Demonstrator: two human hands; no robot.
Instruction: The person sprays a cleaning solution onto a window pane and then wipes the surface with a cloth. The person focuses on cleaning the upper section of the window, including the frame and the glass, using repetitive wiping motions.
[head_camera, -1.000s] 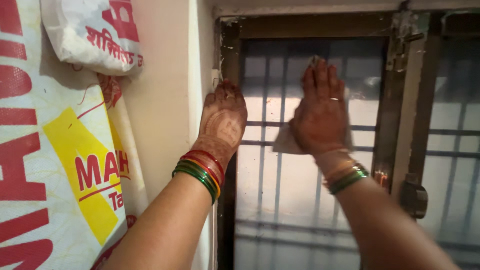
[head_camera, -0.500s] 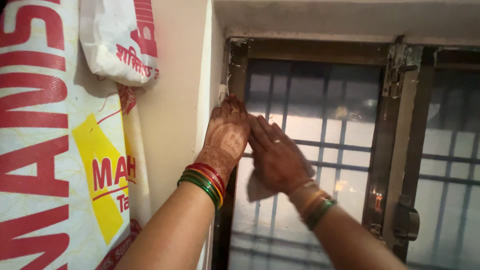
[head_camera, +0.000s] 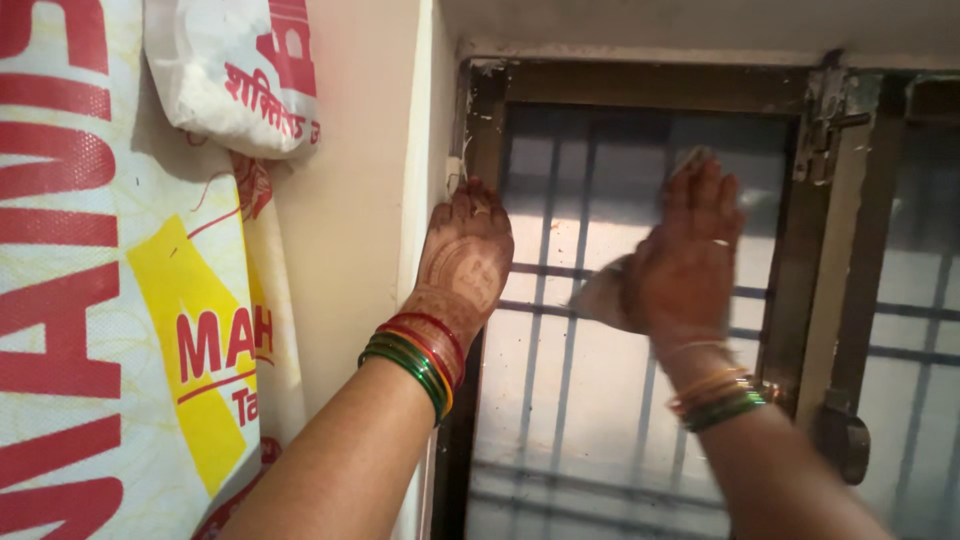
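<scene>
Left hand (head_camera: 465, 262) flat and open, braced on the dark window frame (head_camera: 487, 130) at its left edge, same spot as half a second ago. Right hand (head_camera: 688, 258) pressing a whitish cloth (head_camera: 608, 297) flat against the glass pane (head_camera: 590, 390), fingers spread; motion-blurred. It has shifted from beside the left hand, fingers angled left, to the pane's right part, fingers up. Cloth edge pokes out left of the palm and above the fingertips. Behind the glass: bars (head_camera: 570, 330). Far left: printed sacks (head_camera: 120, 300) on the wall.
</scene>
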